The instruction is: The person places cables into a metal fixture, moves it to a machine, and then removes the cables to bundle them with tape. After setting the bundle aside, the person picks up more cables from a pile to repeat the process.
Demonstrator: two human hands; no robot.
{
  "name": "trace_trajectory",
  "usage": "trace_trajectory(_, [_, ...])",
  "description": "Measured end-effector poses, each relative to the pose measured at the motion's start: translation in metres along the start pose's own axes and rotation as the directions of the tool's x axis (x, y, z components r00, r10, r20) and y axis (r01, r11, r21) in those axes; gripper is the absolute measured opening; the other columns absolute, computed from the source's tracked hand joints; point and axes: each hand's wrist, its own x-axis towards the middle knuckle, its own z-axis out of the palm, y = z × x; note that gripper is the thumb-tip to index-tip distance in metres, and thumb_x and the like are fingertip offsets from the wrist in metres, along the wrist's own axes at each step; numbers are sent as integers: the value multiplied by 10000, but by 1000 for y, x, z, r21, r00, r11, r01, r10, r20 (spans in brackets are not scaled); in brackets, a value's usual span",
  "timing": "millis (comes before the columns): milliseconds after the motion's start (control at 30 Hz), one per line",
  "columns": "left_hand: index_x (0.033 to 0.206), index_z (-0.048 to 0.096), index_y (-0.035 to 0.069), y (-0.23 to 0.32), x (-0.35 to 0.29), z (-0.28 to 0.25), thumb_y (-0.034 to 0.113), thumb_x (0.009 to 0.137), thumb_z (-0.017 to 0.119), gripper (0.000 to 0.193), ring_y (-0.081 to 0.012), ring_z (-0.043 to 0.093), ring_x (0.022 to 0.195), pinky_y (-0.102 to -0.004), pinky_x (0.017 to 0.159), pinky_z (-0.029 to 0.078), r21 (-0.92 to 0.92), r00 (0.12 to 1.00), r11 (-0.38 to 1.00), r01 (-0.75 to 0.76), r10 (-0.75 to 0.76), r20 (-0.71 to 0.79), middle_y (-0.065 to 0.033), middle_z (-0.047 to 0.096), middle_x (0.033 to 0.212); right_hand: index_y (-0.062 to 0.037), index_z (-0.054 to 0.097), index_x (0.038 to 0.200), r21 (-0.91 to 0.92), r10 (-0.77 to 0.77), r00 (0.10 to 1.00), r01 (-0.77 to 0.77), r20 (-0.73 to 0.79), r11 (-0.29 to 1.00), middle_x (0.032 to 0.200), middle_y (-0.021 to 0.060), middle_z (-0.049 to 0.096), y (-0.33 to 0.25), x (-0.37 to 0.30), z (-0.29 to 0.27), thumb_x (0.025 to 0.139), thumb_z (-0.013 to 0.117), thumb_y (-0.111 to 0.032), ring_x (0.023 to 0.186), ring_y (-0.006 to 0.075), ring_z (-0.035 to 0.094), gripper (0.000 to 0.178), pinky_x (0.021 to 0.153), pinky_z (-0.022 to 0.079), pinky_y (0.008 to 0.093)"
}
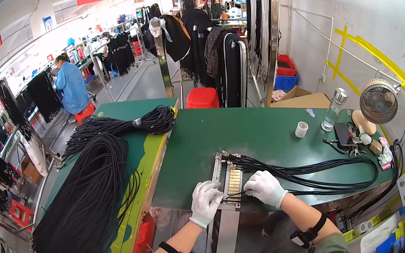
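Note:
Both my hands wear white gloves and work at a metal fixture [219,178] with a row of pale yellow blocks at the table's near edge. My left hand [206,202] is closed at the fixture's left side, its fingertips on a thin black cord [234,194]. My right hand [265,188] pinches the cord to the right of the fixture, so it runs across the fixture's near end. Several black cords [321,166] lead from the fixture's far end and loop across the table to the right. The cord's tips are hidden by my gloves.
A thick pile of black cords [86,199] covers the left table, with a tied bundle [153,120] behind it. On the right of the green table [197,127] stand a white spool [301,130], a bottle [333,111], pliers [333,146] and a fan [379,101]. A person in blue [72,86] sits far left.

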Motion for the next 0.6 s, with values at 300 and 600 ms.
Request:
trace_trajectory(300, [844, 670, 85, 6, -1, -11, 224, 873, 691, 144, -338, 593, 1154, -459, 1073, 384, -27, 999, 1000, 5, -4, 33, -108, 704, 1110, -182, 717, 903, -26, 19, 999, -18, 45, 999, 867, 13, 678, -11, 6, 3, 795, 737, -292, 905, 240, 605, 156, 774, 460, 392])
trace_trajectory(600, [833, 666, 81, 9, -1, -7, 248, 840, 724, 178, -331, 603, 1135, -451, 1033, 420, -12, 1000, 1000, 6, -5, 30, -92, 710, 1076, -133, 709, 929, 284, 69, 993, -41, -92, 958, 852, 73, 694, -48, 22, 27, 793, 739, -307, 866, 294, 644, 223, 760, 490, 423])
